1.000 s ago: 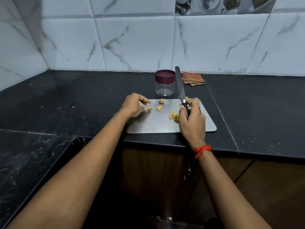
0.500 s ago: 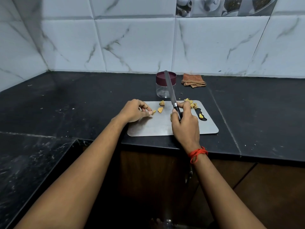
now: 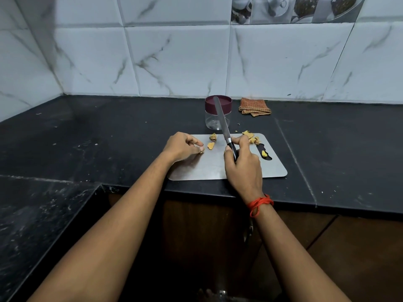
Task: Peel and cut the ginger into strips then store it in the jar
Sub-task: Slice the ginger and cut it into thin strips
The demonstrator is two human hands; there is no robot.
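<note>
Two bare forearms stretched across the front edge of the dark counter point(image 3: 109, 131), the right one with a red thread point(image 3: 259, 204) tied round its wrist. Just past that edge lay a steel cutting board point(image 3: 209, 168), its long side parallel with the counter's front.

The right hand point(image 3: 244, 162) rested over the middle of the board, its fingers curled round the black handle of a knife point(image 3: 221, 120). The blade pointed away from the person and leaned slightly left, and in the view it crossed in front of the jar.

The left hand point(image 3: 182, 147) sat at the board's far left corner, its fingertips pinching a small ginger piece point(image 3: 201, 150) down against the steel. Just right of it lay a yellow ginger slice point(image 3: 210, 145), and beyond that another chunk point(image 3: 213, 136) near the board's far edge. A heap of peelings point(image 3: 250, 137) lay at the far right corner, partly behind the right hand, and one small bit point(image 3: 263, 153) sat at the handle slot by the right edge.

Beyond the board's far edge stood a clear jar point(image 3: 218, 122) with its maroon lid point(image 3: 226, 103) on. A folded checked cloth point(image 3: 254, 107) lay to its right, near the tiled wall point(image 3: 174, 62).
</note>
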